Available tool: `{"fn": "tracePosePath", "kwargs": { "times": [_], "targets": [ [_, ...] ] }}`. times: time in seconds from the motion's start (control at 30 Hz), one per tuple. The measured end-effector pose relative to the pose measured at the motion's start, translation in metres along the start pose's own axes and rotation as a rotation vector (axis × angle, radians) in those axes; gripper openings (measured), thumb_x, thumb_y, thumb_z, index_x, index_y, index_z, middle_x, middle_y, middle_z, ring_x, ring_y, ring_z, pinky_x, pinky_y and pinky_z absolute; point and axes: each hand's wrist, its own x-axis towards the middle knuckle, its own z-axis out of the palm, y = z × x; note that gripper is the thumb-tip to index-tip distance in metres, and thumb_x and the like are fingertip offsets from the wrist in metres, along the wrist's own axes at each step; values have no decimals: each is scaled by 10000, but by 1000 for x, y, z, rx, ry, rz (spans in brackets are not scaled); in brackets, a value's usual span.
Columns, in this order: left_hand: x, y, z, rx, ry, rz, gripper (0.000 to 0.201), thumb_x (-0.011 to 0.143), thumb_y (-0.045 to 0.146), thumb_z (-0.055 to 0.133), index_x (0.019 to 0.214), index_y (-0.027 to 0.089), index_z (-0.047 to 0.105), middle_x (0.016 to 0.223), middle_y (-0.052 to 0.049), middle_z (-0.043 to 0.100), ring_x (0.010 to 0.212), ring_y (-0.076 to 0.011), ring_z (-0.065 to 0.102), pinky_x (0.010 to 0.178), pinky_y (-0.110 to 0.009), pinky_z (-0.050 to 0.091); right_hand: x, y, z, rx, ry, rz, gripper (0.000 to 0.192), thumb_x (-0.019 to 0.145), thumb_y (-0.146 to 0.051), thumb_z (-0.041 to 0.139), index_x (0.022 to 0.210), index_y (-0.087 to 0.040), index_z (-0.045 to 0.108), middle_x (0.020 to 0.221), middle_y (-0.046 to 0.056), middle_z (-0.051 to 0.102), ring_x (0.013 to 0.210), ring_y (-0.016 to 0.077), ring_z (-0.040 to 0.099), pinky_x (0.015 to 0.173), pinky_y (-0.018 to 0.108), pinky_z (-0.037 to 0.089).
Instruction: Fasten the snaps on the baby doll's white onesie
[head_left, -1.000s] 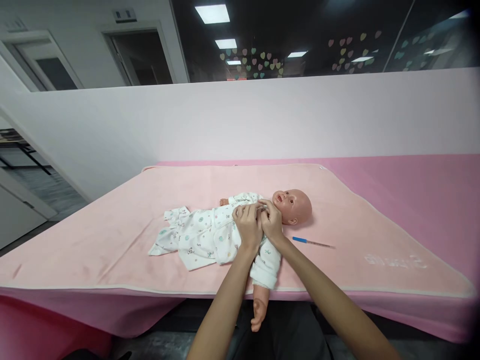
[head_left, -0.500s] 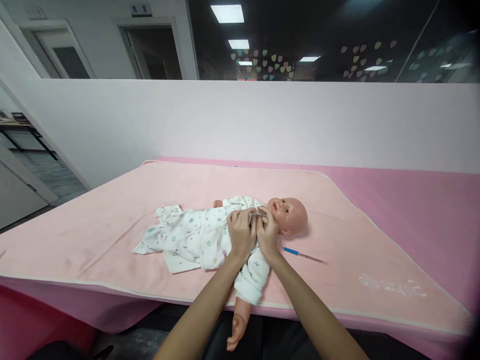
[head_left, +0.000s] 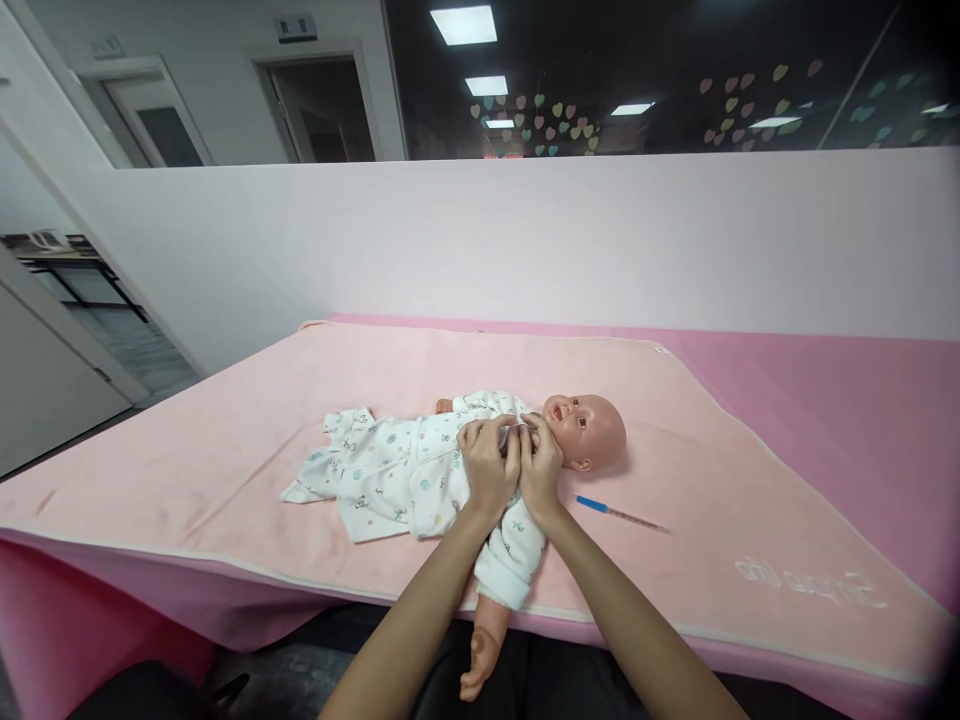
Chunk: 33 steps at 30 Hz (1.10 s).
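A baby doll (head_left: 596, 430) lies on its back, its head to the right and one arm over the table's near edge. It wears a white baby outfit (head_left: 431, 480) with small green and blue prints. My left hand (head_left: 489, 465) is closed at the chest just below the neck, pinching the outfit's front. Right beside it, my right hand (head_left: 540, 465) is closed on the outfit near the collar, close to the doll's chin. The knuckles nearly touch. My fingers partly hide the pinched edge, so I cannot tell whether it is a tie or a fold.
A thin glass thermometer (head_left: 634, 518) with a blue end lies right of my right forearm. Under the doll is a peach blanket (head_left: 247, 440) with a pale border, over a pink table cover (head_left: 847, 410). A white wall (head_left: 570, 240) rises behind, with dark glass above.
The view has shifted slightly, so the whole scene sits a little further right. Both hands stay at the outfit's collar, with only slight finger movement.
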Motion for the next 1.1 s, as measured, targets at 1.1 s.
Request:
{"fn": "tracePosePath", "kwargs": {
  "times": [1.1],
  "targets": [
    [-4, -25, -42, 133, -141, 127, 95, 779, 168, 488, 824, 190, 569, 923, -38, 616, 881, -185, 515, 833, -351, 345, 1, -6, 3, -23, 114, -110, 202, 868, -204, 350, 960, -176, 529, 911, 65, 605, 847, 163, 562, 771, 310, 449]
  ]
}}
